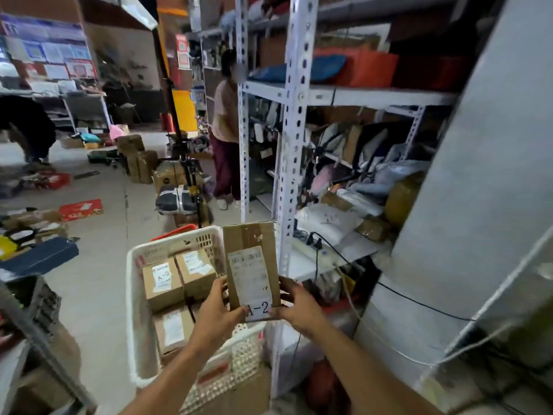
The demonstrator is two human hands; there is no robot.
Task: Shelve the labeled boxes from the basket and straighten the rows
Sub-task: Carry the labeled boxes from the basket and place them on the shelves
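A cluttered storeroom with a concrete floor holds a white perforated-steel shelving rack [294,121] stuffed with parcels and mailer bags, and a person in a pink top [225,121] stands beyond its far end. Just left of the rack's near post sits a white plastic basket [133,298] holding cardboard boxes, one box [161,281] labelled "A-2". Above the basket's right rim, the left hand [220,310] and right hand [300,310] grip the lower corners of an upright cardboard box [251,265] whose white shipping label reads "A-2"; its barcode text is too blurred to read.
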